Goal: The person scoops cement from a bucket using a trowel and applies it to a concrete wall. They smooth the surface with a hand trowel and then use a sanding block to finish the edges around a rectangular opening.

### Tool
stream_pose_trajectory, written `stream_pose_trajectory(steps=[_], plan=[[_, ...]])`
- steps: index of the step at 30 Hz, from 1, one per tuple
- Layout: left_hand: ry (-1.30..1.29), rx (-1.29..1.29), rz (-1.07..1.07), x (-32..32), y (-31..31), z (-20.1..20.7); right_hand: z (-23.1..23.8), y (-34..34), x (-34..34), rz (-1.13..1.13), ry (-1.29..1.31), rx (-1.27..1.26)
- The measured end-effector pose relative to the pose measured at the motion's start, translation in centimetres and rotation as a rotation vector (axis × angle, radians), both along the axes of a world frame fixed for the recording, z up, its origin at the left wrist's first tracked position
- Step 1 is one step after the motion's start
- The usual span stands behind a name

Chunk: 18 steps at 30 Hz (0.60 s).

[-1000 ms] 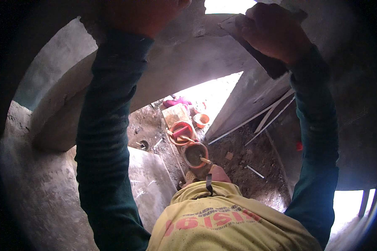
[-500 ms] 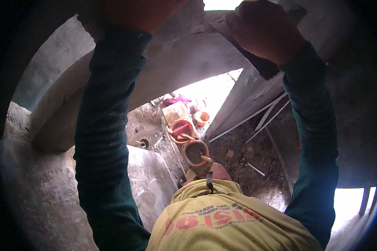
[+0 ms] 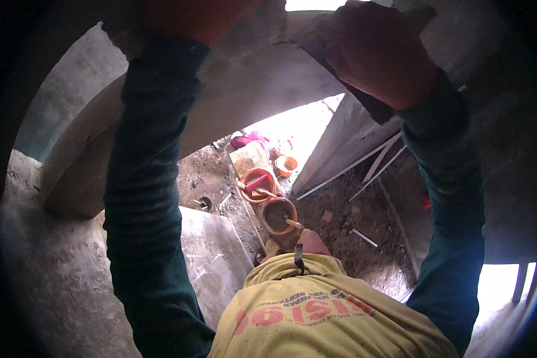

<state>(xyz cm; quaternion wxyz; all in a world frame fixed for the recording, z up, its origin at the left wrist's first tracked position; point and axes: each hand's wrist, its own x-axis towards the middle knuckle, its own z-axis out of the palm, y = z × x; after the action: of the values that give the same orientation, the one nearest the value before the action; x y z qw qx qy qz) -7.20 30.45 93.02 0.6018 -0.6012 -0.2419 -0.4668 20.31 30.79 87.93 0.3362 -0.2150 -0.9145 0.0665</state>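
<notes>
Both my arms reach up past the top of the view in dark green sleeves. My right hand (image 3: 383,56) is closed round a flat, dark plastering float (image 3: 369,105), whose long edge slants below my knuckles. The float lies against or close to a grey plastered concrete surface (image 3: 250,89); actual contact cannot be made out. My left hand (image 3: 203,19) is raised by the same concrete, dim and cut off by the upper edge, so its fingers are hidden.
Below stand a bucket of grey mortar (image 3: 277,216) with a wooden-handled tool, an orange bucket with tools (image 3: 257,184) and a small orange bucket (image 3: 286,166). A pale board (image 3: 212,250) stands left; thin strips (image 3: 376,164) lean at right. Rubble covers the ground.
My right hand and the float have shifted slightly lower in the view, toward me. The left arm has moved a little to the left.
</notes>
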Motion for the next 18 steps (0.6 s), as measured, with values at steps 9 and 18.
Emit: stream_pose_trajectory(steps=[9, 18], plan=[[0.054, 0.069, -0.003, -0.6, -0.1, 0.6, 0.2, -1.7, -1.7, -0.362, -0.288, 0.540], [0.018, 0.045, 0.039, 0.3, -1.4, 0.7, 1.9, -0.4, -2.6, -0.287, -0.204, 0.144]])
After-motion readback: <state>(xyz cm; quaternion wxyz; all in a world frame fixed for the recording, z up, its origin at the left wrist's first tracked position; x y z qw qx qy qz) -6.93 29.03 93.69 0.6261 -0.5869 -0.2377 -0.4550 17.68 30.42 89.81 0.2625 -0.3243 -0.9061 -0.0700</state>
